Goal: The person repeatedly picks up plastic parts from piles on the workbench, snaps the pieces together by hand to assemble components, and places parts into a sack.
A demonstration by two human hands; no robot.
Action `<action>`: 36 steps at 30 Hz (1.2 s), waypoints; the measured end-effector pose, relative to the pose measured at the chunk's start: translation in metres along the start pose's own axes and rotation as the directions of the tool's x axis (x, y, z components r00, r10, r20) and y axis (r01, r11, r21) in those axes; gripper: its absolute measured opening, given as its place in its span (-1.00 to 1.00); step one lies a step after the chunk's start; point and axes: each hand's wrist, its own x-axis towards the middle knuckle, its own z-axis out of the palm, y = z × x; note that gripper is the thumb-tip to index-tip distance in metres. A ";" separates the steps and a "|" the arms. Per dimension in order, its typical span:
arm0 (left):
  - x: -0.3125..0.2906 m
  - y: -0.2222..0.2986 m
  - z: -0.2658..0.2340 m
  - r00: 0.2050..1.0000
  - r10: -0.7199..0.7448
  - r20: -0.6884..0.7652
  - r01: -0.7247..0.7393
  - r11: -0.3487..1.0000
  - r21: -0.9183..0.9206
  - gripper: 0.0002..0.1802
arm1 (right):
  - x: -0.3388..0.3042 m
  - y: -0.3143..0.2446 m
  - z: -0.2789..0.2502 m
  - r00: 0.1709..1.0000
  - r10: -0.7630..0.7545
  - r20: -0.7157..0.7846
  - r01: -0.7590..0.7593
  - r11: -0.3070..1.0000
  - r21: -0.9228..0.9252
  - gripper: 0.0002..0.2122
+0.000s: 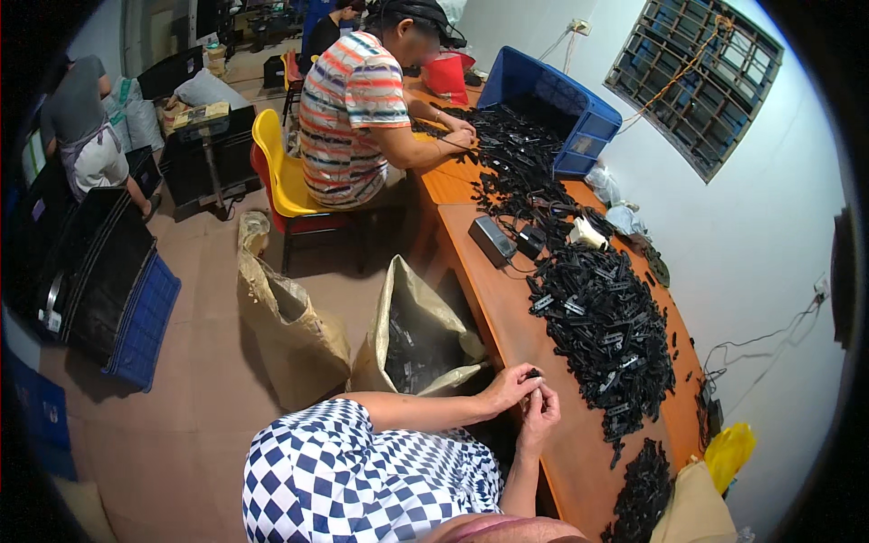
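Observation:
My left hand [510,391] and my right hand [540,418] meet over the near edge of the orange-brown table [579,452]. A small black plastic part [534,373] shows between the fingertips of my left hand, which is closed on it. The fingers of my right hand are pinched together right beside it; what they grip, if anything, is hidden. To the right of my hands lies a large heap of black plastic parts [602,330], some with silvery pieces. A smaller heap of black parts [641,493] sits nearer to me.
An open sack [371,362] holding dark parts stands left of my hands, beside another sack [290,335]. A black power adapter [491,241] lies on the table. Farther off, a co-worker [353,118] handles parts before a tipped blue crate [579,136]. A yellow bag [730,455] lies at right.

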 end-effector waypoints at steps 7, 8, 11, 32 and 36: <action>0.009 -0.012 -0.007 1.000 -0.002 0.002 0.001 0.989 0.145 -0.78 | 0.002 0.010 -0.006 0.988 0.152 0.030 -0.155 0.981 0.119 -0.92; 0.012 -0.014 -0.008 1.000 0.005 -0.005 -0.004 0.987 0.160 -0.78 | 0.005 0.014 -0.005 0.987 0.159 0.026 -0.160 0.980 0.116 -0.92; 0.006 -0.001 -0.009 0.999 0.021 -0.025 -0.015 0.979 0.203 -0.77 | 0.005 0.021 -0.002 0.991 0.133 -0.025 -0.132 0.990 0.041 -0.91; -0.003 0.067 0.013 0.935 0.049 0.352 0.011 0.986 -0.167 -0.80 | 0.000 -0.049 -0.024 0.993 0.007 0.121 0.004 0.996 -0.091 -0.65; -0.002 0.047 0.022 0.912 0.127 0.391 -0.058 0.981 -0.184 -0.77 | -0.010 -0.062 -0.036 0.995 -0.095 0.012 0.095 0.977 -0.191 -0.74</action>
